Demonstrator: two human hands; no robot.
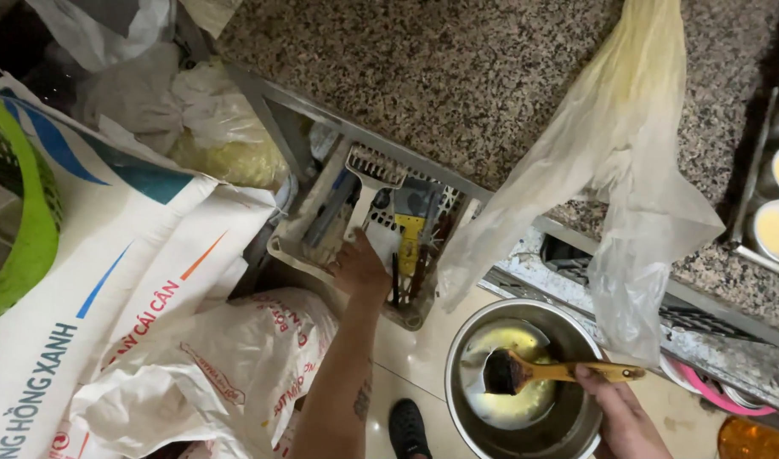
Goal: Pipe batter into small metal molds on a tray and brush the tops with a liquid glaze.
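L hand (359, 268) in tool basket (291, 246) btwn sacks (109, 280) & steel bowl (568, 340).

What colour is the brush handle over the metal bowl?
Yellowish wood, brush handle, held in the right hand; head view.

- A speckled granite counter (457, 76) fills the top of the view.
- A crumpled clear plastic bag (627, 170) hangs over the counter's edge.
- Large white printed sacks (109, 280) lie at the left, on and against one another.
- A green plastic basket (28, 212) sits at the far left edge.
- Round tins of pale yellow filling (776, 229) stand at the right edge.
- A black shoe (406, 427) rests on the tiled floor.
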